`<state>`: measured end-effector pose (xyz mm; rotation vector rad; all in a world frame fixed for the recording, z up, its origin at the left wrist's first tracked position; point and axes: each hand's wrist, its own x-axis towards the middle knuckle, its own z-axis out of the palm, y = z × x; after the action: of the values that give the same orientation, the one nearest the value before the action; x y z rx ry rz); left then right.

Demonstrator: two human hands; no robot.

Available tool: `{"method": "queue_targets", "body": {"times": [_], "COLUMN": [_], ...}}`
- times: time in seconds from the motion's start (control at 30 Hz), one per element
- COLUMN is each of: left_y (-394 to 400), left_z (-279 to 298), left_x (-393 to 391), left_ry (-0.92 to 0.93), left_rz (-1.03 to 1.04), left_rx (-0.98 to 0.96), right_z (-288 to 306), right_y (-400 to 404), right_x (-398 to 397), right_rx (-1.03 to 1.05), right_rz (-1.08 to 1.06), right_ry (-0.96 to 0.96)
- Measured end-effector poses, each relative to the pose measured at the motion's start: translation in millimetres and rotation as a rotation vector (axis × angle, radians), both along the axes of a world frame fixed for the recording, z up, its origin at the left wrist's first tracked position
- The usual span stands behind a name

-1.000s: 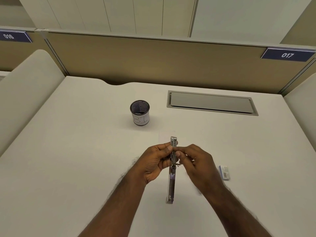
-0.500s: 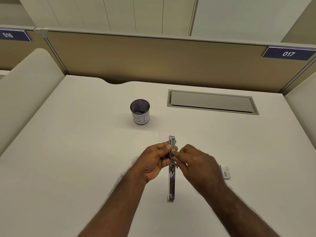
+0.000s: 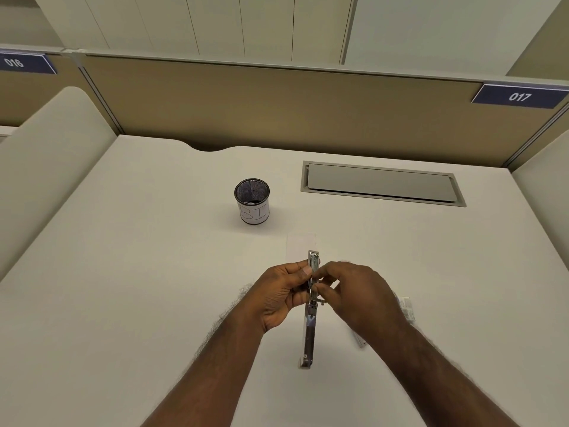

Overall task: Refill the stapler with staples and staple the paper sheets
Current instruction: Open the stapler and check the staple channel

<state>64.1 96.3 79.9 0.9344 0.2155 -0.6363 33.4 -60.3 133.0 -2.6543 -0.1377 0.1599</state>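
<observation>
You are partway through the refill, by my reading. Your left hand (image 3: 281, 295) grips the stapler (image 3: 311, 306), opened out flat into one long metal strip, fingers curled round its far half and thumb laid against the side. It is held low over the surface (image 3: 129, 272), near the middle, pointing toward 12 o'clock. Your right hand (image 3: 354, 295) has its fingers pinched together at the open channel; whether a strip of staples sits between them is too small to tell. The staple box (image 3: 408, 308) lies at about 3 o'clock of your hands, partly behind your right wrist. The paper sheets (image 3: 301, 246) lie flat just beyond the stapler's far tip, at 12 o'clock, not yet stapled. The mesh pen cup (image 3: 252, 201) stands further off at about 11 o'clock.

Left to do, I judge: seat the staples, fold the stapler closed, staple the sheets.

Compared with a second ago, little differs: your right fingertips have slid slightly toward the stapler's far end, and your left grip is unchanged.
</observation>
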Motion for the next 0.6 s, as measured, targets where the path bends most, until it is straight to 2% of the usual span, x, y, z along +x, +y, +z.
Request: {"method": "queue_targets", "body": {"times": [0.3, 0.6], "left_y": [-4.9, -3.0], "left_z": [-6.1, -7.4], "left_x": [-4.8, -5.7], "left_ry": [-0.010, 0.009], "left_rz": [-0.062, -0.086], "left_rx": [0.049, 0.056], "right_z": [6.1, 1.8], "right_y": [3.3, 10.1], "right_x": [8.4, 9.0], "right_rx": [-0.063, -0.084], "right_rz": [-0.091, -0.151], "right_ry": [0.172, 0.167]}}
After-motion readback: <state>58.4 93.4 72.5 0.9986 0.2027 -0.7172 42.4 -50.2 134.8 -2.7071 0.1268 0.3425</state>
